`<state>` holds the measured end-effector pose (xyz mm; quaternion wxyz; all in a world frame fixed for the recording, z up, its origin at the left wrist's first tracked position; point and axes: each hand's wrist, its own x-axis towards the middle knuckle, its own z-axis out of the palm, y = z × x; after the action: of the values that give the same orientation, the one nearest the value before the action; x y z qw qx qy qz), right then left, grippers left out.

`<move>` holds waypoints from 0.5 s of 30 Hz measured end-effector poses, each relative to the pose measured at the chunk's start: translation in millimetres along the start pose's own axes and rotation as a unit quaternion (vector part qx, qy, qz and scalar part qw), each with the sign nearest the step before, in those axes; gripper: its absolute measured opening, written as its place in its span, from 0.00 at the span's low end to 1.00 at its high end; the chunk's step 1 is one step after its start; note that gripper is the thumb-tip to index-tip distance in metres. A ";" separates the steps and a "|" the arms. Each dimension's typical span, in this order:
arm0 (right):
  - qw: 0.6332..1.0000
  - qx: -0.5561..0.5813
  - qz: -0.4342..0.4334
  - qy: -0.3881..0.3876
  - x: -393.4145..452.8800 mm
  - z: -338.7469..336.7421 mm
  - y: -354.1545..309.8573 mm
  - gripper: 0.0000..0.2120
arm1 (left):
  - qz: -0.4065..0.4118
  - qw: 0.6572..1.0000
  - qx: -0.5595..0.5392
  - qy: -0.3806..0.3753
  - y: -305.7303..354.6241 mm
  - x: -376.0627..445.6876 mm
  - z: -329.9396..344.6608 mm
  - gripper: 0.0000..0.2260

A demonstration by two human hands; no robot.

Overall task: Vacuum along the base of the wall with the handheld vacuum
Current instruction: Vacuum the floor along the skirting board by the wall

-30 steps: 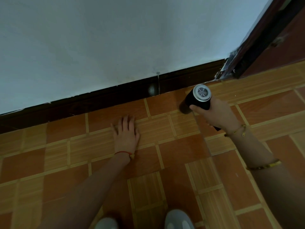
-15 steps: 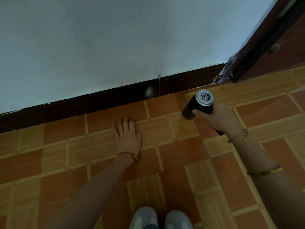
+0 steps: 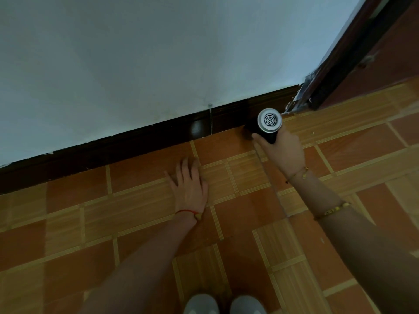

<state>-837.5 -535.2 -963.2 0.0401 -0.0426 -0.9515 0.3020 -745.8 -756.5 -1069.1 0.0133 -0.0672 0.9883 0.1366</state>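
Note:
My right hand (image 3: 281, 149) grips a black handheld vacuum (image 3: 268, 123) whose silver grilled rear end faces the camera. Its nose points down at the dark wooden baseboard (image 3: 136, 143), close to where the board meets the tiled floor; the nozzle tip is hidden by the vacuum body. Flat on the floor, a little left of the vacuum, my left hand (image 3: 189, 185) rests with its fingers together and nothing in it. Above the baseboard rises the pale wall (image 3: 158, 53).
A dark door frame (image 3: 340, 57) stands at the right end of the wall, with chipped trim at its foot. The floor (image 3: 226, 223) is orange and wood-patterned tile. My two grey shoes (image 3: 224, 304) show at the bottom edge.
The vacuum has moved away from me and slightly right, from over the floor tiles up to the baseboard. My left hand has stayed planted on the floor.

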 end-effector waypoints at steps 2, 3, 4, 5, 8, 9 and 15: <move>1.000 -0.003 -0.002 0.006 3.0 5.9 -0.5 0.31 | -0.003 1.000 0.007 -0.002 4.8 2.5 4.9 0.25; 1.000 0.000 -0.015 -0.009 3.6 9.6 -1.7 0.32 | -0.005 1.000 0.010 0.002 5.9 3.1 6.6 0.25; 0.999 0.009 -0.028 -0.031 3.4 13.2 -3.8 0.33 | -0.008 1.000 0.010 0.008 6.3 3.3 7.9 0.25; 0.998 0.021 -0.042 -0.053 2.6 16.2 -6.1 0.33 | -0.009 1.000 0.009 0.014 6.2 2.9 8.3 0.24; 0.996 0.036 -0.054 -0.057 3.7 20.3 -5.5 0.33 | -0.006 1.000 0.005 0.028 5.6 1.6 8.4 0.24; 0.998 0.038 -0.044 -0.041 5.0 18.9 -2.8 0.32 | -0.007 1.000 0.004 0.028 5.5 1.6 8.4 0.24; 0.999 -0.009 0.007 0.033 14.0 3.5 16.7 0.33 | -0.011 1.000 -0.002 0.023 5.9 1.3 7.0 0.25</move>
<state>-850.8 -522.2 -975.0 0.0691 -0.0591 -0.9521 0.2920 -747.8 -749.1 -1074.3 -0.0084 -0.0811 0.9872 0.1372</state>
